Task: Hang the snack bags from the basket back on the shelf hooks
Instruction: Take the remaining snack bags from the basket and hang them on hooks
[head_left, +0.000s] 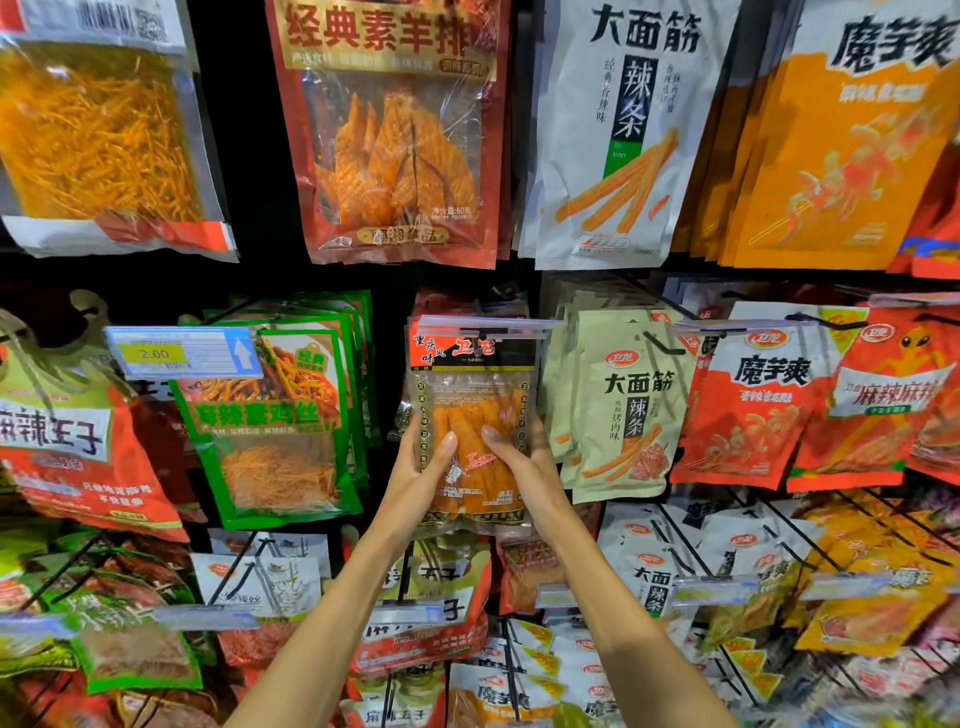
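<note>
Both bare forearms rise from the bottom edge of the frame and converge at centre, wrists bent slightly back. Between them, at frame centre, is a clear plastic snack bag (470, 400) with a red printed header and orange strips inside, held upright and facing the camera in front of the dark shelf gap. The left hand (415, 475) grips the bag's lower left edge, thumb laid across the front, fingers curled out of sight behind. The right hand (522, 462) grips the lower right edge likewise, thumb on the front film, fingers wrapped behind. The bag's top sits just under a transparent price-label holder (483, 327) at a hook's end; whether the bag is on the hook cannot be told. Just left hang green-bordered foil bags (280, 415), with a blue price strip (182, 353) marked 2.00 before them. Just right hang pale green bags (623, 405).
</note>
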